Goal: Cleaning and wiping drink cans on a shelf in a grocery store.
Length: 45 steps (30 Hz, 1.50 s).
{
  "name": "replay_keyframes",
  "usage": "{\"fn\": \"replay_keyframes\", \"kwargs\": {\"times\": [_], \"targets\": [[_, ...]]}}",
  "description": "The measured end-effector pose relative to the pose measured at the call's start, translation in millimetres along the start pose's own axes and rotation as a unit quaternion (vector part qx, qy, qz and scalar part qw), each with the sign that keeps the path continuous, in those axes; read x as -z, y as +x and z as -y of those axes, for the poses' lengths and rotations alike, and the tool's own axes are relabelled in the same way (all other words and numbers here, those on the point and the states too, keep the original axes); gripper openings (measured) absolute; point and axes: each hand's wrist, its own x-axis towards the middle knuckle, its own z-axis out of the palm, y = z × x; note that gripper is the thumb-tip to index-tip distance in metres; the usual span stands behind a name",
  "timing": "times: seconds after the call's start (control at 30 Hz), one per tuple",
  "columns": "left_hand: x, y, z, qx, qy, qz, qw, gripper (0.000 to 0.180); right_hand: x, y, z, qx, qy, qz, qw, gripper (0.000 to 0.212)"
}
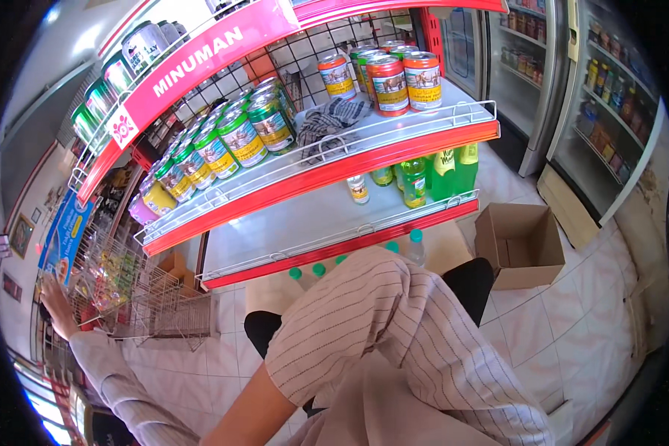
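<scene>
My left arm stretches out to the far left in a pale sleeve. At its end, my left hand (56, 303) has its fingers extended, near wire baskets (126, 286) of packaged goods and below a blue sign (65, 232). I see nothing clearly held in it; a small dark shape beside it is too small to name. My right arm is bent, its striped sleeve (334, 320) in the middle and the bare forearm leaving at the lower edge, so my right hand is hidden. Before me on a red-edged shelf (290, 178) stand rows of green and yellow cans (241, 137).
Orange and red cans (387, 85) and a crumpled grey checked cloth (331, 126) share that shelf. Green bottles (444, 175) stand on the shelf below. Capped bottles (416, 249) are by my knees. An opened cardboard box (524, 279) sits on the tiles, near glass-door fridges (609, 104).
</scene>
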Motion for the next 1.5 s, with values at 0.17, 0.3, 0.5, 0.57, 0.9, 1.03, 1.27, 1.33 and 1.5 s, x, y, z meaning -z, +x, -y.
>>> {"fn": "replay_keyframes", "kwargs": {"times": [0.17,0.3,0.5,0.57,0.9,1.03,1.27,1.33,1.5], "targets": [[18.1,-24.8,-29.7,-0.031,0.156,0.017,0.987,0.036,7.7,-18.3,16.4,-0.046,0.064,0.019,0.997,0.04],[39.2,-48.6,-45.2,-0.054,0.28,0.022,0.958,0.031,20.5,-37.5,30.9,-0.092,0.117,0.037,0.988,0.041],[84.9,-82.5,-72.7,-0.098,0.433,0.049,0.895,0.022,56.7,-71.6,44.8,-0.134,0.172,0.073,0.973,0.042],[104.1,-75.2,-87.9,-0.119,0.488,0.065,0.862,0.019,62.0,-69.8,58.1,-0.137,0.197,0.086,0.967,0.043],[170.9,-137.9,-73.9,0.12,0.678,0.267,0.674,0.011,265.0,-144.9,83.4,-0.361,-0.494,-0.389,0.689,0.039],[155.1,-129.9,17.6,0.265,0.635,0.258,0.678,0.021,350.8,-179.5,67.4,-0.428,-0.606,-0.297,0.601,0.068],[199.5,-125.6,118.8,0.342,0.647,0.439,0.52,0.03,408.9,-184.5,37.4,-0.589,-0.538,-0.126,0.589,0.076],[219.8,-131.9,137.4,0.427,0.618,0.445,0.488,0.035,408.2,-188.4,34.4,-0.58,-0.55,-0.112,0.59,0.074],[234.6,-132.5,141.7,0.415,0.557,0.482,0.534,0.038,400.7,-189.8,29.4,-0.541,-0.607,-0.135,0.566,0.068]]}}
